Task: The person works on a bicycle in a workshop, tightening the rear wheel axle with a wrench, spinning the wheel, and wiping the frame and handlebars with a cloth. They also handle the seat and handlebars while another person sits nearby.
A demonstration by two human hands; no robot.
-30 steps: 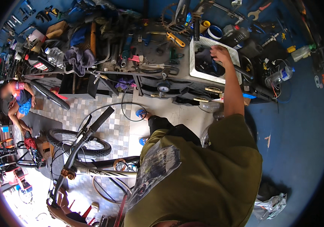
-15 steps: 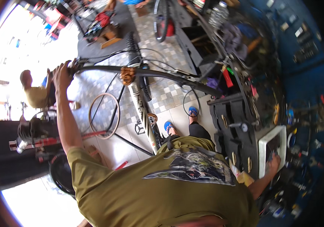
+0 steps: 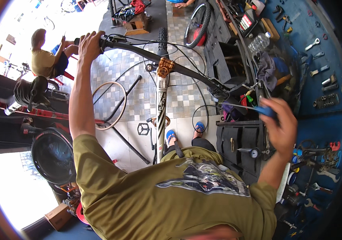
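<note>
My left hand is closed around the left end of a black bicycle handlebar. A bronze-orange stem clamps the bar above the white-and-black bike frame, and the front tyre shows beyond it. In my raised right hand is a screwdriver, gripped by its blue handle. Its thin shaft points left, toward the bar's right end, where a black lever sits. Whether the tip touches anything there, I cannot tell. Loose black cables loop from the bar.
Right of me stands a dark drawer cabinet with a gauge. Wrenches hang on the blue wall. A seated person is at far left, near a red bike frame. A rim and tubes stand left of my bike.
My right hand has come up and forward from the white tray at right, now with the screwdriver. My left hand stays on the handlebar. The view has shifted, and the handlebar appears farther right.
</note>
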